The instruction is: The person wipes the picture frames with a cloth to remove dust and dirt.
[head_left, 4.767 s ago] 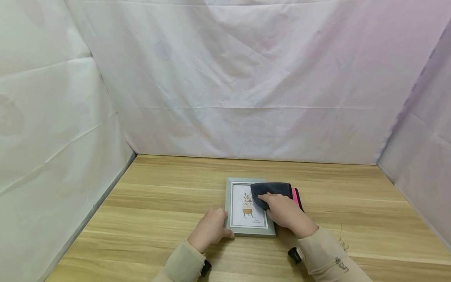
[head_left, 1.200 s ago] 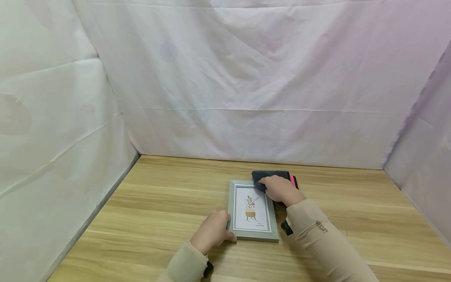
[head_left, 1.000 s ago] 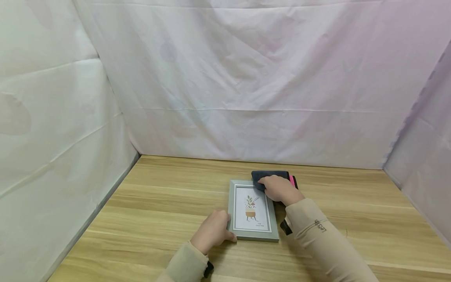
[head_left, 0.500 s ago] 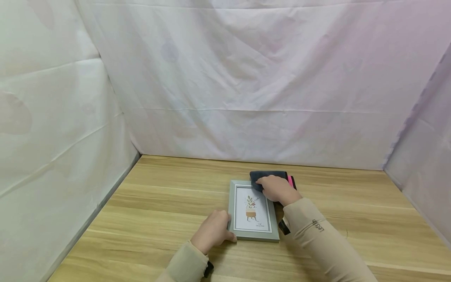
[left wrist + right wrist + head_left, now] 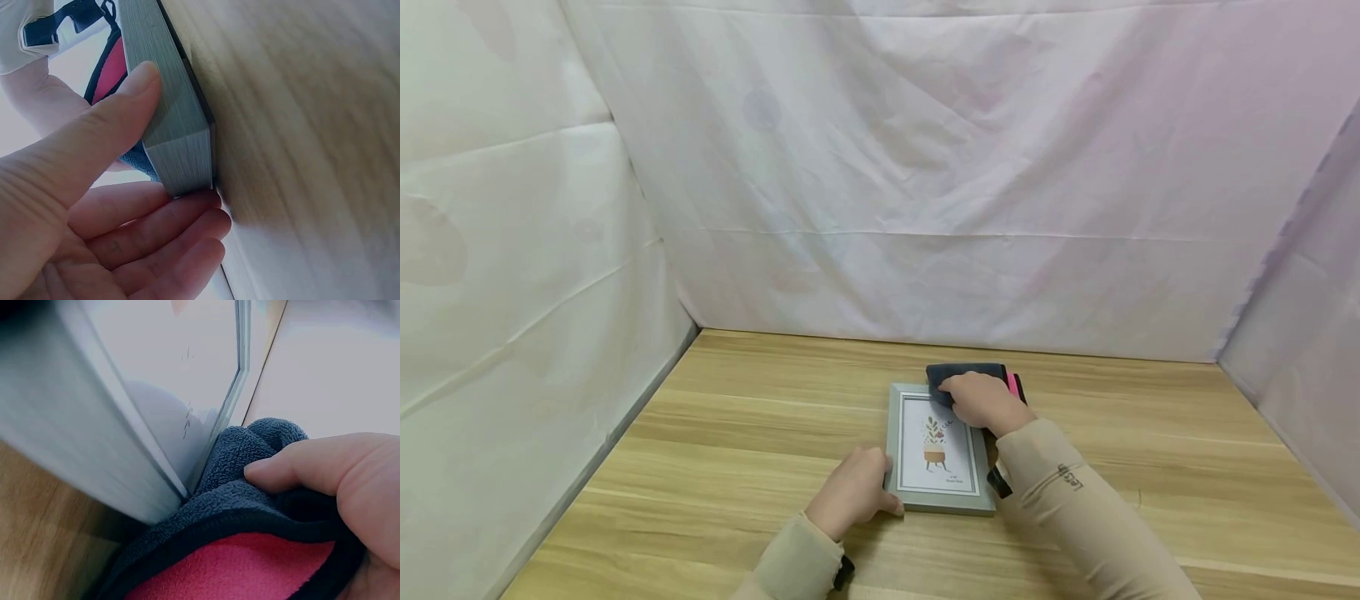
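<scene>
Silvery grey, the picture frame (image 5: 934,454) lies face up, short of the far edge of the desk (image 5: 760,433). The left hand (image 5: 853,487) closes its fingers on the frame's near left corner; the right hand (image 5: 988,402) pinches a dark cloth (image 5: 958,372) over the far right one. Wiping seems under way; what remains, I cannot tell.

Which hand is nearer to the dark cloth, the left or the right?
Right: the right hand holds the dark cloth at the far right corner of the picture frame. The left hand is farther away, gripping the near left corner.
</scene>
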Demonstrator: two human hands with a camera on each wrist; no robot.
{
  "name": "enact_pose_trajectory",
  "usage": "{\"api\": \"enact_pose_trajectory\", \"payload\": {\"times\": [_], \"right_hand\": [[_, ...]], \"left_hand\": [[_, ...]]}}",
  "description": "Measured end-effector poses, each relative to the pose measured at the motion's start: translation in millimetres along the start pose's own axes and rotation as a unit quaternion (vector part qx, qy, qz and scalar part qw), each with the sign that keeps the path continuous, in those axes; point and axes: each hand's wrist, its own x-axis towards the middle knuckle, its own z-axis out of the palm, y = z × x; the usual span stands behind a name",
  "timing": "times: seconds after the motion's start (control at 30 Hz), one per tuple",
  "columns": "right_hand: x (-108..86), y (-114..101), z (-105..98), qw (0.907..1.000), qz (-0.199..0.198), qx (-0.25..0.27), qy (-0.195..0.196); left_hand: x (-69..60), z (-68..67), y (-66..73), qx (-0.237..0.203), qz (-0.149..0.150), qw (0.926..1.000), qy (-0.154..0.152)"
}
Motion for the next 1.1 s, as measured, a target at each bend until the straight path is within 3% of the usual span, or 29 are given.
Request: {"api": "enact_pose_trajectory", "payload": {"times": [1.1], "right_hand": [[13.0, -31, -1, 0.9997, -0.008, -0.021, -0.009]], "left_hand": [[-1.0, 0.0, 0.0, 0.005, 0.009, 0.9999, -0.001]]}}
